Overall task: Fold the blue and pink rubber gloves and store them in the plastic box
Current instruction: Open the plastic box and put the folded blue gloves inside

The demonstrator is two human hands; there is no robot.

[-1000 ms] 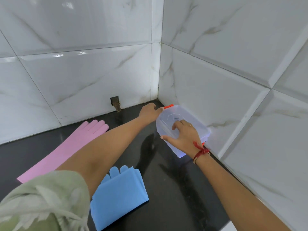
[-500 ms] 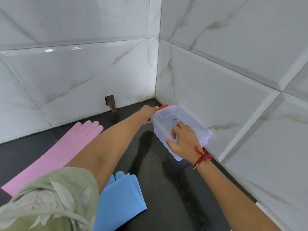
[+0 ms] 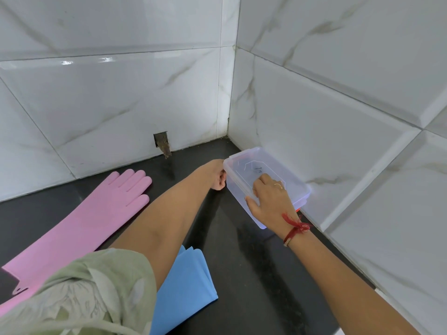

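A clear plastic box [image 3: 294, 182] with a lid on it and red clips stands on the black counter by the right wall. My right hand [image 3: 269, 198] lies on the lid, thumb hooked over its near edge. My left hand [image 3: 216, 176] grips the box's left end with curled fingers. The pink glove [image 3: 92, 213] lies flat and unfolded at the left. The blue glove [image 3: 186, 284] lies folded near the front, partly hidden under my left arm.
White marble-look tiled walls meet in a corner just behind the box. A small broken hole [image 3: 161, 143] shows low in the back wall. The black counter [image 3: 254, 274] stretches between the box and the gloves.
My left hand slid from the box's far red clip down to its left end. The red clip there is no longer showing. My right hand stays on the lid.
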